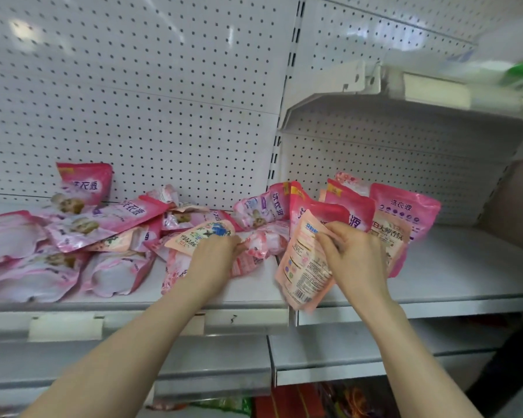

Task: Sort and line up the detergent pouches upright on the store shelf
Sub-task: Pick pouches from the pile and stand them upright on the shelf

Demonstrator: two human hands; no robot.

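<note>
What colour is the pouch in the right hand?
Pale peach-orange pouch, small print on it; head view.

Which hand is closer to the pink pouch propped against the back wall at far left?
Left. The left hand is at the pile, right of that pink pouch; the right hand, pinching a peach pouch, is farther right.

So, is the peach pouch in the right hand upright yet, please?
No: the right hand pinches the peach pouch tilted, its bottom past the shelf edge.

The pouch in my right hand is glossy, crinkled plastic film, as is the pile. The shelf is smooth matt painted metal; the back panel is perforated, faintly shiny.
</note>
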